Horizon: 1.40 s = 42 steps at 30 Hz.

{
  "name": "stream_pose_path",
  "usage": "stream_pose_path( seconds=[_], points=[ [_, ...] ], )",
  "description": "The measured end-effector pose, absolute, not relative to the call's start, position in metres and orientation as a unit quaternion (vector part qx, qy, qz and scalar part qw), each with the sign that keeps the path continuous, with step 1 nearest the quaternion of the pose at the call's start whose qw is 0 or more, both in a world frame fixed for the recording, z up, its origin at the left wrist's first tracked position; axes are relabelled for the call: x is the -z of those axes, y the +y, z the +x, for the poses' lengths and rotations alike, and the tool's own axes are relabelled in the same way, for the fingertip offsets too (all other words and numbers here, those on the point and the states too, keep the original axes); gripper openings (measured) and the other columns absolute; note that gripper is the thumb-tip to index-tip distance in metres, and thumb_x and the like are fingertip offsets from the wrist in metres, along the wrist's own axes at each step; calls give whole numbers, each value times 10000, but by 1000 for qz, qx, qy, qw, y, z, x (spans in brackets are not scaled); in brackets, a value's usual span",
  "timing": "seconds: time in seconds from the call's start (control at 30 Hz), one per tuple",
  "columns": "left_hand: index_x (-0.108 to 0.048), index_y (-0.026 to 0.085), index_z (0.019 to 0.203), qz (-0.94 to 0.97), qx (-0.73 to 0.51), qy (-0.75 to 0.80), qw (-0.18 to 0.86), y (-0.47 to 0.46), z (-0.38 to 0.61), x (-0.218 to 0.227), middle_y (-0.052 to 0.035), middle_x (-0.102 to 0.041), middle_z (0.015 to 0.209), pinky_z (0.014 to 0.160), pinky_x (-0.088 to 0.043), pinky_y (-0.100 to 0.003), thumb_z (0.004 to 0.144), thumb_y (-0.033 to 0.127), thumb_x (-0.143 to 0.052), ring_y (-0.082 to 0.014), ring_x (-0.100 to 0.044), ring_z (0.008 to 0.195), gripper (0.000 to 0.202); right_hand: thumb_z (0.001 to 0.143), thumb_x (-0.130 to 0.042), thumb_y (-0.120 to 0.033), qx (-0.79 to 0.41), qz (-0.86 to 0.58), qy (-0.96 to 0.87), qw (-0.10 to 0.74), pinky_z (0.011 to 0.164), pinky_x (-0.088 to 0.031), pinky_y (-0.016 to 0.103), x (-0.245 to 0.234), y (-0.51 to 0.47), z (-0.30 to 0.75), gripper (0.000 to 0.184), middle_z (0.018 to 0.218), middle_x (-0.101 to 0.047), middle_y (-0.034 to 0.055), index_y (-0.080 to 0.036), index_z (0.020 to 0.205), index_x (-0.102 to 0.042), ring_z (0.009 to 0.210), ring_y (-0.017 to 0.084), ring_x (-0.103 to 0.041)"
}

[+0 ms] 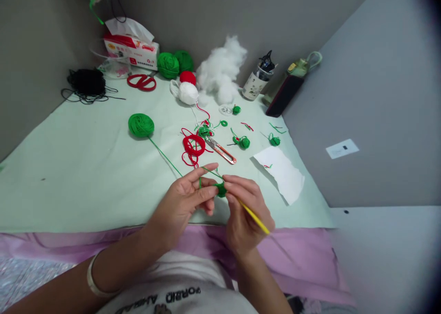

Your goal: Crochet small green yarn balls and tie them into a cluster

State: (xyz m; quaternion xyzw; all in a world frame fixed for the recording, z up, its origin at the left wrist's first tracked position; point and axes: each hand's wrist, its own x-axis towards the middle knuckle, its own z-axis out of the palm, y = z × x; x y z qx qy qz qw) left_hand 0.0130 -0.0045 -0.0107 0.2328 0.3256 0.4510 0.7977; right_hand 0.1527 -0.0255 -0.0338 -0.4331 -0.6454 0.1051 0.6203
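Note:
My left hand (186, 199) pinches a small green crocheted piece (220, 189) between thumb and fingers, with a green strand looped over the index finger. That strand runs back to a green yarn ball (141, 124) on the pale green table (69, 176). My right hand (246, 210) is closed round a yellow crochet hook (255, 218), whose tip meets the green piece. Both hands hover over the table's near edge.
Beyond the hands lie a red yarn tangle (193, 146), small snips (220, 149), several little green crocheted pieces (244, 142) and a white paper (280, 171). At the back: red scissors (141, 81), tissue box (131, 50), yarn balls (168, 65), white stuffing (222, 68), black yarn (86, 82), bottles (257, 80).

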Motion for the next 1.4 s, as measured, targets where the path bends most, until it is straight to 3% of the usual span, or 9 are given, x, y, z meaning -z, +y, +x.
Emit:
stream_pose_path(
  seconds=[0.2, 0.4, 0.7, 1.03, 1.27, 1.4],
  points=[
    [-692, 149, 1241, 212, -451, 303, 813, -3, 11, 8, 19, -655, 799, 509, -462, -165, 836, 177, -784, -35, -559, 529, 416, 976, -637, -247, -407, -379, -482, 677, 671, -575, 254, 26, -15, 157, 153, 921, -783, 30, -252, 943, -786, 769, 133, -699],
    [-720, 173, 1191, 216, -452, 302, 811, -4, 10, 10, 4, -664, 818, 609, -524, -191, 843, 180, -773, -85, -645, 653, 352, 996, -612, -303, -487, -357, -414, 681, 657, -558, 219, 23, -14, 158, 191, 875, -782, 27, -215, 905, -754, 649, 90, -669],
    [-725, 189, 1189, 273, -454, 336, 779, -5, 9, 9, 8, -663, 802, 653, -550, -207, 856, 245, -766, -99, -672, 679, 340, 1035, -540, -271, -418, -389, -478, 667, 695, -569, 268, 22, -22, 160, 217, 897, -767, 22, -220, 939, -728, 723, 122, -689],
    [-739, 217, 1178, 377, -514, 393, 663, -6, 7, 14, 31, -656, 797, 727, -587, -212, 817, 214, -799, -94, -686, 696, 366, 1008, -536, -183, -121, -405, -699, 576, 753, -600, 380, 22, -32, 160, 205, 984, -765, 67, -243, 1114, -701, 897, 214, -733],
    [-747, 236, 1205, 398, -521, 434, 618, -11, 7, 13, 15, -669, 819, 769, -576, -237, 770, 174, -821, -123, -674, 747, 446, 1034, -510, -235, -143, -380, -685, 604, 723, -598, 372, 33, -29, 160, 220, 944, -767, 63, -267, 1124, -709, 880, 211, -732],
    [-754, 231, 1194, 406, -518, 438, 612, -15, 9, 13, 5, -677, 812, 800, -555, -233, 777, 192, -822, -132, -659, 788, 424, 1022, -546, -314, -97, -397, -698, 588, 707, -604, 381, 38, -31, 160, 203, 990, -763, 66, -295, 1121, -722, 837, 212, -737]
  ],
)
